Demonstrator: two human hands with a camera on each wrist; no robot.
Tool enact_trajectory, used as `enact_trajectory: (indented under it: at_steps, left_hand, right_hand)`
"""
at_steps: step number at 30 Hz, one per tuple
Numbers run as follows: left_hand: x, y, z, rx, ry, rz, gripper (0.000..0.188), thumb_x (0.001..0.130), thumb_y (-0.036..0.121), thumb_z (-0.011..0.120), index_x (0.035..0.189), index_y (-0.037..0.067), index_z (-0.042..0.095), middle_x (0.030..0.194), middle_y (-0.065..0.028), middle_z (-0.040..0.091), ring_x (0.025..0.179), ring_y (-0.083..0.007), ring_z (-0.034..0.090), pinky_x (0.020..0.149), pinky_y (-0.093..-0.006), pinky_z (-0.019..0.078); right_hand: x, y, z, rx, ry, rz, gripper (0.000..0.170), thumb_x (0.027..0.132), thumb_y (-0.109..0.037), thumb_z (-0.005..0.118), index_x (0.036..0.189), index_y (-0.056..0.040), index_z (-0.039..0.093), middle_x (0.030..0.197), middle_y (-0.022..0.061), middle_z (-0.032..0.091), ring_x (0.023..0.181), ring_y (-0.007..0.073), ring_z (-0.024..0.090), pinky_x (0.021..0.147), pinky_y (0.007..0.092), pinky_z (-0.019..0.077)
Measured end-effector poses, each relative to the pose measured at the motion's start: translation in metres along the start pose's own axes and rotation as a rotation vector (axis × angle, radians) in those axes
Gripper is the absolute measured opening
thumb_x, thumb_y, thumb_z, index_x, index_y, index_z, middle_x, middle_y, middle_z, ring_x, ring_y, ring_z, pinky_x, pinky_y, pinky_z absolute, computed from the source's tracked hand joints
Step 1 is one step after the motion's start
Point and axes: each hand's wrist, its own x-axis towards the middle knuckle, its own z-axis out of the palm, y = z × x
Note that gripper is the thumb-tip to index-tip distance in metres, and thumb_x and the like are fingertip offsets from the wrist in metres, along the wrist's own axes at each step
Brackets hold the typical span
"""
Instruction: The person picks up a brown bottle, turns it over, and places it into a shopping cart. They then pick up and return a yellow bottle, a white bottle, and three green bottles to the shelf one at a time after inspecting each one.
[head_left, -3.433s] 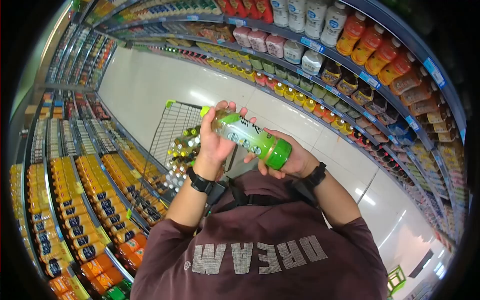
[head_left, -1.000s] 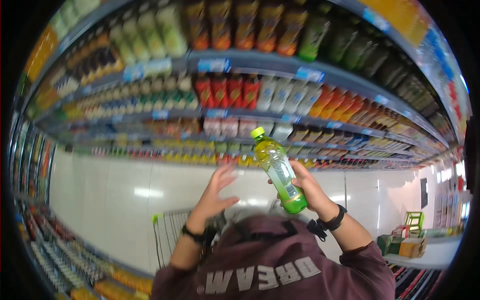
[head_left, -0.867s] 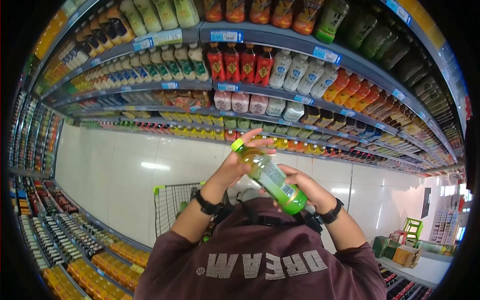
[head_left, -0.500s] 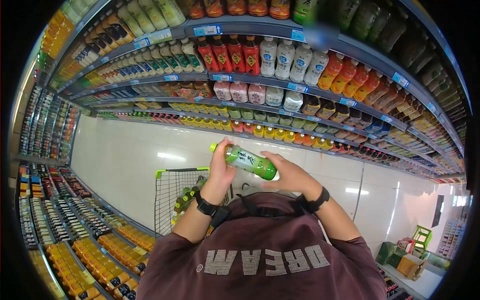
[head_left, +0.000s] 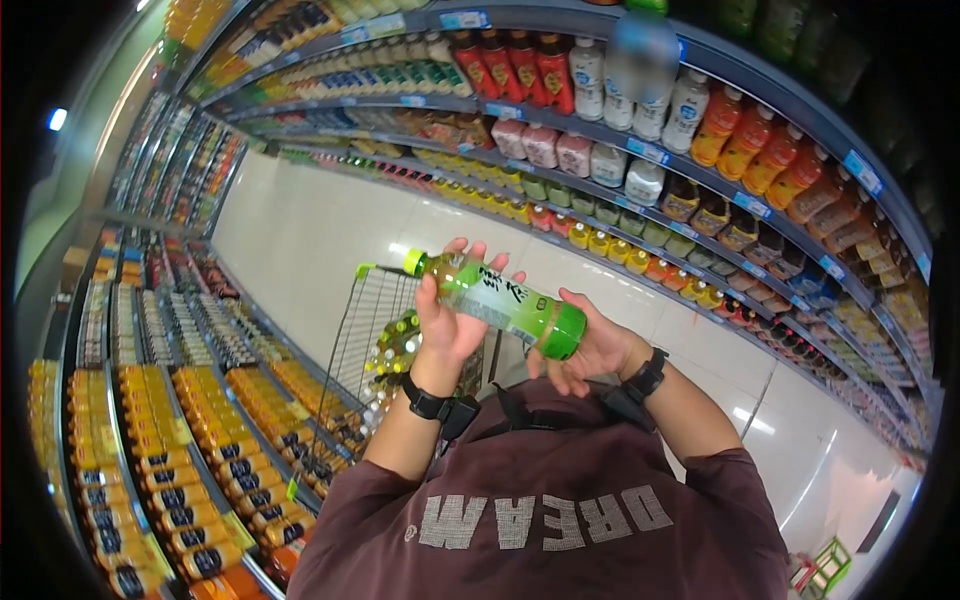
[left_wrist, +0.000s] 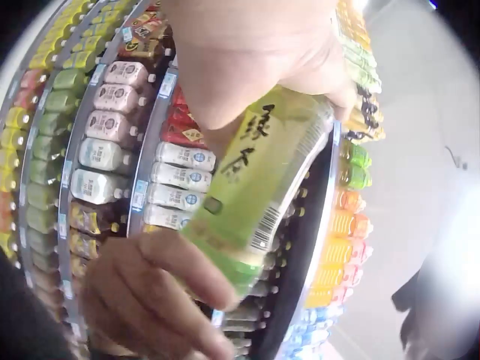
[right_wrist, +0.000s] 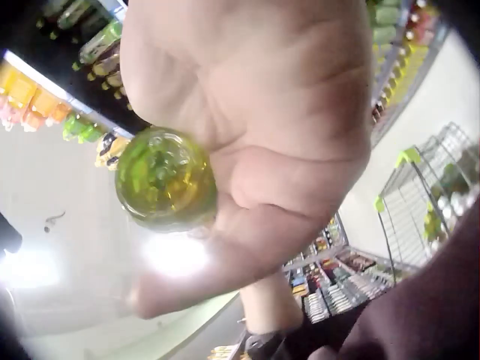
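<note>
A green tea bottle (head_left: pixel 500 302) with a light-green cap and dark lettering on its label lies slanted in front of the chest. My left hand (head_left: pixel 453 318) holds its upper part, thumb on one side and fingers round the other. At the green base my right hand (head_left: pixel 595 348) is spread, its palm close to the bottom and fingers reaching below it. The left wrist view shows the lettering and a barcode on the bottle (left_wrist: pixel 259 169), with the right hand (left_wrist: pixel 154 289) beside the lower end. In the right wrist view the bottle's round bottom (right_wrist: pixel 165 180) sits against the right hand (right_wrist: pixel 255 142).
A wire shopping cart (head_left: pixel 345 330) with green corners stands at the left, with several bottles (head_left: pixel 395 345) inside. Drink shelves (head_left: pixel 620 140) run along the far side. More shelves with yellow bottles (head_left: pixel 160 460) line the near left. Pale tiled floor (head_left: pixel 300 215) lies between them.
One second ago the right hand held the bottle while the left was off it; now the left hand holds it, lettering facing up. The head view has turned, showing more of the cart's bottles.
</note>
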Motion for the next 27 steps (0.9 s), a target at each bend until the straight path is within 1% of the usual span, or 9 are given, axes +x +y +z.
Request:
enact_trajectory:
  at_steps: [4, 6, 7, 10, 14, 19, 21, 25, 27]
  left_hand:
    - [-0.011, 0.007, -0.007, -0.061, 0.408, 0.033, 0.05, 0.096, 0.054, 0.063, 0.12, 0.01, 0.059, 0.115, -0.006, 0.064, 0.114, -0.0303, 0.061, 0.106, -0.0589, 0.0455]
    - [-0.023, 0.009, -0.022, 0.065, 0.674, 0.012, 0.044, 0.1, 0.05, 0.061, 0.117, 0.009, 0.058, 0.114, -0.0075, 0.064, 0.112, -0.0294, 0.064, 0.1, -0.0506, 0.0511]
    - [-0.028, 0.009, -0.019, 0.052, 0.771, -0.011, 0.044, 0.101, 0.051, 0.059, 0.115, 0.009, 0.059, 0.114, -0.0074, 0.066, 0.11, -0.0274, 0.065, 0.099, -0.0447, 0.0522]
    - [-0.045, 0.004, -0.03, -0.081, 0.776, -0.09, 0.045, 0.101, 0.052, 0.059, 0.116, 0.01, 0.059, 0.115, -0.0076, 0.066, 0.11, -0.0269, 0.065, 0.099, -0.0464, 0.0519]
    - [-0.06, 0.014, -0.043, -0.033, 0.513, -0.206, 0.049, 0.102, 0.053, 0.055, 0.125, 0.01, 0.059, 0.124, -0.0087, 0.065, 0.117, -0.0272, 0.064, 0.104, -0.0495, 0.0502]
    - [-0.077, 0.001, -0.093, 0.171, 0.556, -0.383, 0.055, 0.103, 0.053, 0.053, 0.134, 0.007, 0.057, 0.132, -0.011, 0.063, 0.118, -0.0284, 0.066, 0.095, -0.0439, 0.0596]
    - [-0.072, 0.001, -0.093, 0.208, 0.793, -0.378, 0.049, 0.103, 0.048, 0.057, 0.128, 0.007, 0.057, 0.124, -0.0094, 0.064, 0.108, -0.0247, 0.069, 0.076, -0.0337, 0.0661]
    - [-0.089, 0.017, -0.206, 0.258, 1.003, -0.131, 0.045, 0.102, 0.046, 0.059, 0.127, 0.008, 0.055, 0.121, -0.0107, 0.062, 0.106, -0.0239, 0.067, 0.079, -0.0378, 0.0645]
    - [-0.103, 0.044, -0.277, 0.238, 1.18, 0.053, 0.044, 0.102, 0.045, 0.059, 0.127, 0.009, 0.054, 0.122, -0.0109, 0.061, 0.104, -0.0231, 0.065, 0.08, -0.0386, 0.0619]
  right_hand:
    - [0.014, -0.006, 0.028, -0.137, 0.354, 0.053, 0.083, 0.1, -0.074, 0.034, 0.138, -0.0013, 0.048, 0.126, 0.0242, 0.06, 0.085, 0.0318, 0.073, 0.068, 0.0382, 0.0645]
    - [0.027, 0.003, 0.041, -0.708, 0.781, -0.402, 0.06, 0.104, -0.054, 0.05, 0.138, -0.0047, 0.047, 0.116, 0.0141, 0.065, 0.095, 0.023, 0.071, 0.084, 0.0366, 0.0627]
    - [0.028, 0.002, 0.05, -0.781, 0.776, -0.347, 0.044, 0.104, -0.033, 0.06, 0.137, -0.0072, 0.046, 0.112, 0.0065, 0.065, 0.103, 0.0171, 0.067, 0.089, 0.0344, 0.06]
    - [0.035, 0.006, 0.032, -1.391, 0.824, -0.424, 0.046, 0.098, -0.031, 0.07, 0.133, -0.007, 0.051, 0.102, 0.0104, 0.07, 0.091, 0.0149, 0.067, 0.076, 0.029, 0.0584]
    - [0.018, -0.01, 0.029, -0.794, 0.794, -0.133, 0.053, 0.102, -0.043, 0.06, 0.136, -0.0044, 0.051, 0.079, 0.0081, 0.068, 0.054, 0.0127, 0.061, 0.049, 0.0257, 0.0501]
    - [0.004, -0.021, -0.012, -0.552, 0.801, 0.109, 0.061, 0.103, -0.054, 0.05, 0.142, -0.0068, 0.05, 0.087, 0.0132, 0.071, 0.058, 0.0177, 0.065, 0.053, 0.0253, 0.053]
    - [-0.01, -0.016, -0.053, -0.658, 1.066, 0.069, 0.062, 0.103, -0.055, 0.05, 0.143, -0.0079, 0.049, 0.097, 0.0158, 0.072, 0.061, 0.0204, 0.066, 0.057, 0.0282, 0.0547]
    - [-0.158, 0.036, -0.221, -1.105, 1.699, 0.216, 0.062, 0.099, -0.053, 0.058, 0.142, -0.0089, 0.052, 0.102, 0.0077, 0.065, 0.086, 0.0205, 0.065, 0.068, 0.0407, 0.057]
    - [-0.236, 0.099, -0.241, -0.635, 1.866, 0.187, 0.06, 0.096, -0.056, 0.059, 0.131, -0.0077, 0.052, 0.096, 0.0087, 0.059, 0.081, 0.0239, 0.061, 0.064, 0.0452, 0.056]
